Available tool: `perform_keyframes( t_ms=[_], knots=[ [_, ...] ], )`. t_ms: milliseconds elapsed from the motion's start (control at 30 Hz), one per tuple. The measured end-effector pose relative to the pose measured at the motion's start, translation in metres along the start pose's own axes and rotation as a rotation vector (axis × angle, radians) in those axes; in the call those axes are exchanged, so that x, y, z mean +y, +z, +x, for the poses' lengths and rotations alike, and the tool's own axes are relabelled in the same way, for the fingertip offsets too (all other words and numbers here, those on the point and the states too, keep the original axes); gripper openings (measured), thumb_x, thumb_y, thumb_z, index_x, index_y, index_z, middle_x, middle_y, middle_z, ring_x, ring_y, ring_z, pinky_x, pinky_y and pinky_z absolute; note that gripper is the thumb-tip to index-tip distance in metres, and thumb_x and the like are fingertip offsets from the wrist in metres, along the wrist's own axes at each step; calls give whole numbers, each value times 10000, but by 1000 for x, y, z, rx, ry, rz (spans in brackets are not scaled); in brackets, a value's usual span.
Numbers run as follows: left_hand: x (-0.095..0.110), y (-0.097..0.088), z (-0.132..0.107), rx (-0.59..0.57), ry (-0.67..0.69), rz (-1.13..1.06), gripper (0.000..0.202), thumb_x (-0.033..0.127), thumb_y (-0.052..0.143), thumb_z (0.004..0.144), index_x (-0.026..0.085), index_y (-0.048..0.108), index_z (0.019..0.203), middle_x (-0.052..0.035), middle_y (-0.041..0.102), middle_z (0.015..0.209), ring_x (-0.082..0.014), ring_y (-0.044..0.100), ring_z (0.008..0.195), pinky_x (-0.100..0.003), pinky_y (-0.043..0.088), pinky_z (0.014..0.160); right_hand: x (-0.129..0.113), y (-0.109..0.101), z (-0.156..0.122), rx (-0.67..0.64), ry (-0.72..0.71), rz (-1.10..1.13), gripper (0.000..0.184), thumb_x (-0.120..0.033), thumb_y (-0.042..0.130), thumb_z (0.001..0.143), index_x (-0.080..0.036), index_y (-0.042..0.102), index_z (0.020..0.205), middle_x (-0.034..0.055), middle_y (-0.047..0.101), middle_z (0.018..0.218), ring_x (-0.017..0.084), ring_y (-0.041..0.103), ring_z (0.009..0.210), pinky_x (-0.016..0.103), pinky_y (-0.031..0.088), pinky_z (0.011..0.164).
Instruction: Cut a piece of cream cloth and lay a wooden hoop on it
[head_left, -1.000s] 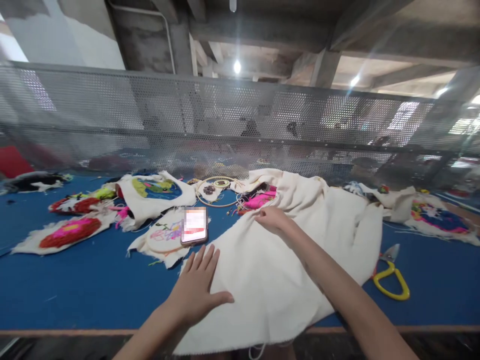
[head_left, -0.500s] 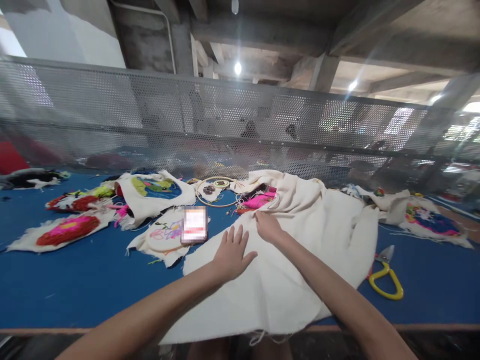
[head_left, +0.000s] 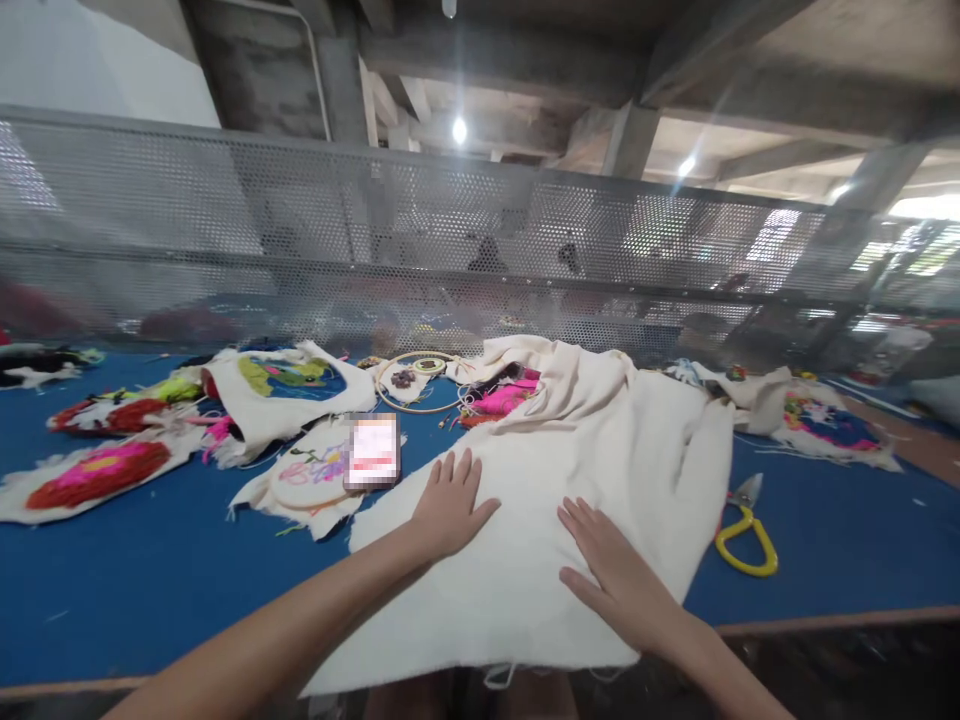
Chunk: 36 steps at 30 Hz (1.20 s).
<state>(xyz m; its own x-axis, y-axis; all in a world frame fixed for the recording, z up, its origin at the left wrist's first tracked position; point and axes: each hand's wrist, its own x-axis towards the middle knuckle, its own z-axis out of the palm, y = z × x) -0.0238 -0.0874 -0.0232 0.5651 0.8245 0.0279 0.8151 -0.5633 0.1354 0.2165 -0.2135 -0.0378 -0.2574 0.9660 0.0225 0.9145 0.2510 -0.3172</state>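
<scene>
While we've got both palms down flat, the big cream cloth sits spread across the blue table, near the middle and a bit to our right. Its long axis runs from the near table edge, where the frayed hem hangs slightly over, away toward the mesh fence. It leans a little to the right as it goes, and the far end is bunched up in folds.

Our left hand lies open on the cloth's left part, fingers spread and pointing away from us, gripping nothing. Our right hand is open too, flat on the cloth nearer to us, fingers pointing up and to the left. The two hands are apart, with bare cloth between them.

Just off the cloth's left corner there's a phone lying on an embroidery hoop piece. An empty wooden hoop sits further back, beside some pink yarn work that's tucked against the bunched end. Yellow-handled scissors lie on the table just right of the cloth, not touching it as far as we can tell. More tufted pieces, red and pink, are scattered off to the left.
</scene>
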Motion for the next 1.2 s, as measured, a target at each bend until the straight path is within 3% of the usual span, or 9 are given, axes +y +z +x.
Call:
perform_keyframes(
  t_ms=[167,267,467,533,633,733,867,1000,1200],
  knots=[
    [-26,-22,-5,-140,169,-201,845,736,340,774,230,229,1442,-118,118,1528,-305,72,1398,-487,197,1087,6,6,-4,-4,11,45,821,-608,375,850,-182,55,1475,100,2,1522,266,47,1399,492,136,1129],
    [-46,-35,-11,-266,233,-270,1070,762,536,621,241,128,1462,-135,-30,1531,-320,16,1396,-476,187,1093,5,5,-2,-7,24,49,836,-622,373,842,-166,72,1475,110,15,1522,264,48,1399,483,130,1131],
    [-54,-38,-12,-366,285,-215,1204,740,652,484,240,151,1458,-164,-40,1517,-365,-19,1381,-537,140,1079,3,-6,-5,98,63,60,795,-601,384,838,-141,193,1458,134,153,1514,274,179,1383,460,208,1111],
    [-53,-37,-11,-350,286,-221,1184,734,652,499,242,159,1457,-163,-34,1519,-364,-17,1382,-535,143,1080,19,-25,-17,234,204,52,683,-571,353,852,-137,356,1379,152,361,1434,270,353,1309,424,306,1062],
    [-53,-36,-12,-340,281,-212,1170,730,653,509,244,165,1456,-154,-30,1522,-360,-17,1383,-522,147,1086,61,-57,-47,408,643,-22,483,-562,328,847,-196,574,1045,132,640,1088,280,603,996,410,463,844],
    [-52,-37,-16,-308,273,-216,1095,733,620,559,263,191,1450,-128,-5,1528,-352,-7,1385,-514,164,1087,107,-74,-76,337,1006,-83,436,-571,325,834,-209,568,811,107,672,811,289,645,771,387,475,662],
    [-34,-43,-13,-209,259,-228,726,667,377,815,304,248,1430,-50,103,1531,-279,20,1399,-503,132,1106,136,-70,-78,220,1091,-104,400,-483,279,866,-203,554,786,118,671,796,281,661,743,349,460,607],
    [8,-44,16,-184,432,-125,670,646,293,856,296,262,1426,-43,159,1522,-251,96,1401,-487,78,1122,138,-71,-59,205,1181,-159,415,-443,264,879,-145,549,923,199,669,900,344,664,837,378,463,621],
    [62,-12,67,-46,464,-24,602,580,239,900,264,335,1403,-78,267,1493,-323,167,1379,-550,90,1090,140,-67,-61,176,1100,-179,288,-275,225,901,-168,492,886,179,660,895,314,664,783,375,441,609]
  ],
)
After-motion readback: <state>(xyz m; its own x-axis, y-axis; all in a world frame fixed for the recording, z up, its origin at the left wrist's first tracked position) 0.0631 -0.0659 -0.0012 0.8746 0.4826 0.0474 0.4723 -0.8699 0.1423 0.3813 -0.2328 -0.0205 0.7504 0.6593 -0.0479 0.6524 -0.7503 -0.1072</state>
